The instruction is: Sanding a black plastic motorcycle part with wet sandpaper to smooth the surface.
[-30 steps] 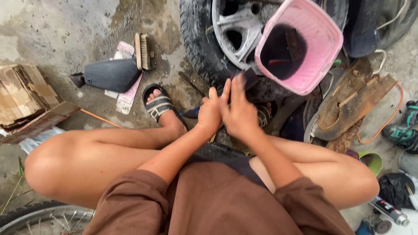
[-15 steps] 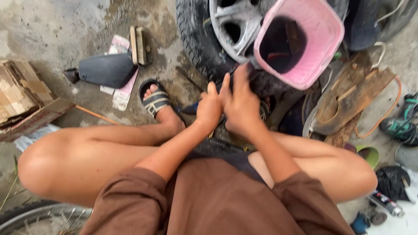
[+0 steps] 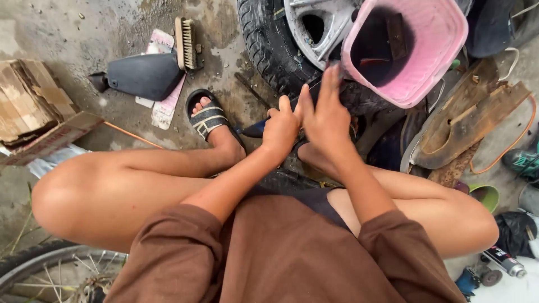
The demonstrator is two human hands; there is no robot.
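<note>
I look down at my two hands, low in front of me, close together between my knees. My left hand [image 3: 281,130] is curled into a loose fist. A dark blue handle [image 3: 255,129] sticks out from it toward the left, so I think it grips a tool, but I cannot see the tip. My right hand [image 3: 327,115] is just beside it, touching it at the thumb side. Its fingers [image 3: 332,81] are stretched flat and point up at the tire [image 3: 269,47]. The fingertips lie on the black rubber, right under the pink basket [image 3: 432,56]. That hand is open and holds nothing I can see.

The tire sits at the top, with a silver wheel [image 3: 314,28] inside it. The pink basket leans over the wheel, and its inside is dark.

My left foot wears a black sandal [image 3: 206,118] with pale stripes, on the wet ground near the tire. Past it lies a black seat [image 3: 140,76] on some paper, and a scrub brush [image 3: 185,35] lies just above the seat. A torn cardboard box [image 3: 33,112] is far to the left. A bike wheel [image 3: 50,275] shows at the bottom left corner.

On the right are old wooden pieces [image 3: 471,118], a green cup [image 3: 485,196] and a spray can [image 3: 505,261] near my right knee.
</note>
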